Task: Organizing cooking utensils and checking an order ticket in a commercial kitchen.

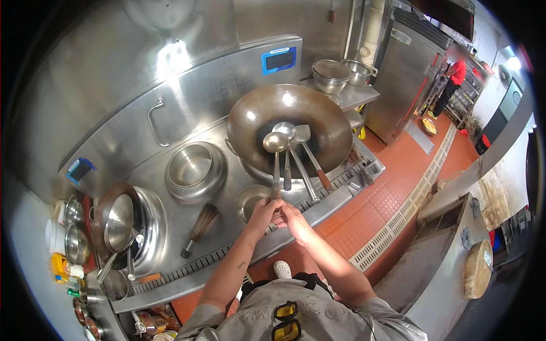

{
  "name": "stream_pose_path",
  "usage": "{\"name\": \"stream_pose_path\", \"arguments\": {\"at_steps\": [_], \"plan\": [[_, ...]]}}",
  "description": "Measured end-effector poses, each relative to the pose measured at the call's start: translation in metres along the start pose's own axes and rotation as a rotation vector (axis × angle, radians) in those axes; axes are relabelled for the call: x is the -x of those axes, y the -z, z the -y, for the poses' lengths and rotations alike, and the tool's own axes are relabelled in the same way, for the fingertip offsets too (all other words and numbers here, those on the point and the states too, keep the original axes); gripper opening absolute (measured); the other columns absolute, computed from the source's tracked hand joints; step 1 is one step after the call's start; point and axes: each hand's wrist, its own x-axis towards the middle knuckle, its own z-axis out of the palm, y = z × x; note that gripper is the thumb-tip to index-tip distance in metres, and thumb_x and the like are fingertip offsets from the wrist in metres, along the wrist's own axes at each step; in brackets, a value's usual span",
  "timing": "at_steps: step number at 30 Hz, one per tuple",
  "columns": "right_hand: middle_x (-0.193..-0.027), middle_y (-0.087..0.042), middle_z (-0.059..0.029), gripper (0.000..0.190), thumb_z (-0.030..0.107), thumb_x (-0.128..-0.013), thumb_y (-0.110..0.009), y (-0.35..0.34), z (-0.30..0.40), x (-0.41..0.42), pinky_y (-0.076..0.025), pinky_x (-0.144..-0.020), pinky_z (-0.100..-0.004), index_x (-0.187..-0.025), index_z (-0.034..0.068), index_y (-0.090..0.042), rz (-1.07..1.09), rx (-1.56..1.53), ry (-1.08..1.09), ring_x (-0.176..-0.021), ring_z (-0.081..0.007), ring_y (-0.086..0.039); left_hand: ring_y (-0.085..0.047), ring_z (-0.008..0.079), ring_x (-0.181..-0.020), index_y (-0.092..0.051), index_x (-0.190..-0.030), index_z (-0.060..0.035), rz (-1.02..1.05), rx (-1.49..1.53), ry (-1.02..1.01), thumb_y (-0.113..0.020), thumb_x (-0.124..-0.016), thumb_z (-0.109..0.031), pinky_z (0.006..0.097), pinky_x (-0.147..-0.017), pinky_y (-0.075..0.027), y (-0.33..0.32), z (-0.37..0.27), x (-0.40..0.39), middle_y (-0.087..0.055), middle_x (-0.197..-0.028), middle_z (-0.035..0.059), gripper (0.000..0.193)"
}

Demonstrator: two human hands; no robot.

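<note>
My left hand (pixel 263 216) is closed around the wooden handle of a metal ladle (pixel 276 143). My right hand (pixel 294 220) meets it at the handle's end, with its fingers bent close by; whether it grips the handle too is hard to tell. The ladle's bowl is over a large wok (pixel 290 96). A second ladle (pixel 285 129), a wok spatula (pixel 302 134) and further handles lie in the wok, their ends toward me. Beside my left hand, partly hidden, is a metal bowl (pixel 244 200). A bamboo wok brush (pixel 202 226) lies on the steel counter to the left.
At left are a steel ring with a pot (pixel 192 169) and another wok holding a perforated strainer (pixel 119 222). Steel bowls (pixel 332 76) stand on a shelf behind the wok. A slotted drain runs along the counter's front edge. A person in red (pixel 457 74) stands far right.
</note>
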Motion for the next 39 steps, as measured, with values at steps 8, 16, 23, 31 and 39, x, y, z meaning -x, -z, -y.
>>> {"name": "stream_pose_path", "arguments": {"at_steps": [8,16,23,31,39], "plan": [[-0.105,-0.067,-0.0044,0.049,0.046,-0.109,-0.035,0.006,0.002,-0.008,-0.051,-0.082,-0.0299,-0.13,0.008,-0.057,-0.041,-0.003,-0.031,-0.091,-0.0135,-0.064,-0.057,0.008,-0.073,-0.066,-0.104,-0.0006,0.006,-0.038,0.033,-0.063,-0.093,-0.03,0.0243,-0.062,-0.047,-0.002,-0.002,-0.017,-0.062,-0.088,0.0015,0.031],[-0.101,-0.065,-0.0065,0.054,0.051,-0.108,-0.033,0.004,-0.003,-0.008,-0.051,-0.082,-0.0315,-0.113,0.004,-0.06,-0.062,-0.092,-0.075,-0.09,-0.0171,-0.064,-0.051,0.0051,-0.067,-0.064,-0.098,-0.0069,-0.009,-0.131,-0.016,-0.06,-0.099,-0.04,0.0223,-0.058,-0.041,-0.009,-0.009,-0.003,-0.057,-0.08,-0.0044,0.033],[-0.098,-0.063,-0.0048,0.053,0.051,-0.108,-0.033,-0.007,-0.014,0.0,-0.051,-0.083,-0.0321,-0.112,0.006,-0.06,-0.014,-0.082,-0.082,-0.089,-0.0173,-0.064,-0.055,0.0048,-0.076,-0.064,-0.109,-0.0038,0.016,-0.113,-0.024,-0.06,-0.101,-0.037,0.0214,-0.066,-0.046,0.008,0.006,0.016,-0.061,-0.087,-0.0024,0.034],[-0.104,-0.067,-0.0077,0.057,0.053,-0.107,-0.034,-0.041,-0.026,0.003,-0.052,-0.082,-0.032,-0.127,0.006,-0.06,0.147,-0.042,-0.066,-0.094,-0.0181,-0.068,-0.062,0.0081,-0.09,-0.057,-0.124,0.0006,-0.035,0.015,-0.024,-0.056,-0.104,-0.033,0.0228,-0.076,-0.053,0.037,0.011,0.056,-0.063,-0.102,0.0027,0.039],[-0.096,-0.064,-0.0035,0.05,0.046,-0.109,-0.033,-0.105,-0.054,-0.009,-0.053,-0.082,-0.0334,-0.124,0.006,-0.06,0.29,0.103,-0.1,-0.087,-0.0143,-0.065,-0.062,0.0091,-0.09,-0.054,-0.129,0.0004,-0.167,0.19,-0.178,-0.051,-0.107,-0.027,0.0263,-0.083,-0.054,0.096,0.032,0.109,-0.061,-0.099,0.0028,0.035]]}}
